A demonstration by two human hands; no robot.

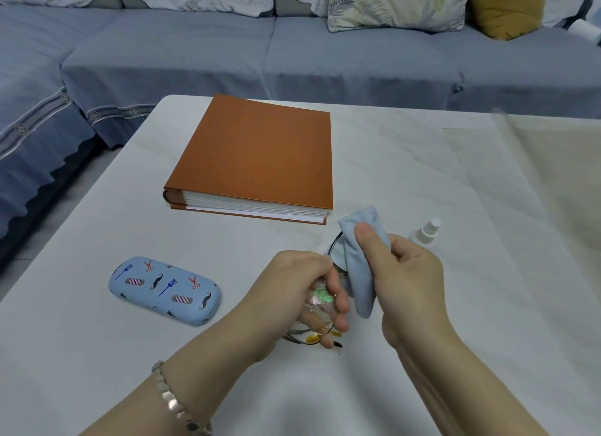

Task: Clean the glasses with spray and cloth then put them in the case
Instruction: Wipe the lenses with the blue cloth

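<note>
Carefully now, because your left hand (305,282) grips the glasses (338,252) over the table (422,175) while your right hand (409,273) pinches the cloth (361,292) around one lens, and too hard a rub could bend the thin frame or make it slip out.

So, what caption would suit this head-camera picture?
Left hand holds glasses while right hand pinches blue cloth round one lens; closed case beside.

No readable text, brand or number to be found, only scissors, combs, moustaches and barber poles printed on the light-blue oval hard glasses case (165,291)
</note>
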